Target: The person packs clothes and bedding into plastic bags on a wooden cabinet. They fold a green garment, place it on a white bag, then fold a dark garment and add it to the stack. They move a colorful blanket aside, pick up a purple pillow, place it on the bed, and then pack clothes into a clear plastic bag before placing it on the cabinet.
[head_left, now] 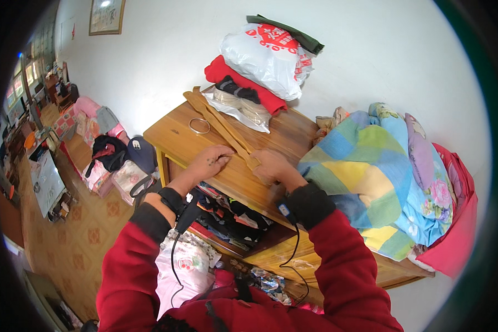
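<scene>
One wooden tabletop point(174, 130), beneath left hand point(207, 160) and right hand point(274, 166). Checkered cloth point(365, 166) to their right. Flat wooden piece point(216, 123) between hands, stretching forward-left; right hand wrapped round near end, left beside it, grip unclear. Likely light, stiff; hold both ends. Thin ring point(199, 133) beyond left hand.

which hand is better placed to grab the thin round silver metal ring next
Probably the left: the left hand lies nearer the ring, while the right hand is at the near end of the long brown wooden stick.
</scene>
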The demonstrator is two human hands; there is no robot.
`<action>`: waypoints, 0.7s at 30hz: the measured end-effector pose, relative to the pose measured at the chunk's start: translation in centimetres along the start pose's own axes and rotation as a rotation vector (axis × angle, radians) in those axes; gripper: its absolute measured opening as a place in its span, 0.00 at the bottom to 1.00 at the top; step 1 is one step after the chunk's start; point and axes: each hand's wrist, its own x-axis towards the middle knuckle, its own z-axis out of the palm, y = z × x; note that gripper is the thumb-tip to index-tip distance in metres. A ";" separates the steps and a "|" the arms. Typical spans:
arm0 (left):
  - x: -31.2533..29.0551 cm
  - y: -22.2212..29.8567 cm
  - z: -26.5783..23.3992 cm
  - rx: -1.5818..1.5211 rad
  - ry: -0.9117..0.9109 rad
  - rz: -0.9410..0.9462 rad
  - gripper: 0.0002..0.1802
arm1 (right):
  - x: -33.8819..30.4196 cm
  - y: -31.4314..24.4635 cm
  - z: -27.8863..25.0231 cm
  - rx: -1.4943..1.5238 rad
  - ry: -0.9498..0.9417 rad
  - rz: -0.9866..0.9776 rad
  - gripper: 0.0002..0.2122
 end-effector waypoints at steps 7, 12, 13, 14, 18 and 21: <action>-1.1 1.6 -0.5 -0.141 0.047 -0.040 0.11 | 1.6 -1.0 0.4 0.067 0.171 -0.011 0.18; -1.0 1.5 -0.6 -0.072 0.004 -0.003 0.11 | 3.4 -3.6 -1.1 0.096 -0.073 0.195 0.22; -1.0 1.4 -0.6 -0.110 -0.010 -0.048 0.11 | 3.5 -3.9 -1.2 0.106 -0.065 0.179 0.23; -1.1 1.2 -0.5 -0.130 -0.018 -0.068 0.11 | 3.4 -4.0 -1.3 0.117 -0.057 0.164 0.23; -1.3 1.4 0.6 -0.436 0.025 -0.269 0.11 | 1.3 -4.1 -2.5 0.183 0.126 0.054 0.23; -0.3 2.6 1.4 -0.381 0.012 -0.249 0.12 | -1.0 -4.5 -5.6 0.161 0.212 0.111 0.22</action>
